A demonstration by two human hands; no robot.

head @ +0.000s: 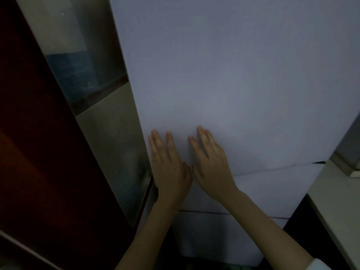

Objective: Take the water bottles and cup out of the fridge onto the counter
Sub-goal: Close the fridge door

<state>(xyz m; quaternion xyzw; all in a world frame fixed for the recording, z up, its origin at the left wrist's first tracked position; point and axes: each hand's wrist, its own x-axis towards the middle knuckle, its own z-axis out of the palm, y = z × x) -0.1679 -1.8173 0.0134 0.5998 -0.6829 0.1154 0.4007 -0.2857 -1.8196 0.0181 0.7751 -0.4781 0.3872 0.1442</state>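
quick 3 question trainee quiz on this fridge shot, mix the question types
1. True or false: the upper fridge door is shut.
2. Which hands lie flat on that door? A) left hand only B) right hand only C) both
3. Fill in: the counter is on the ___ side of the fridge.

Key:
1. True; no bottles or cup show.
2. C; left hand and right hand lie side by side with straight fingers, gripping nothing.
3. Right.
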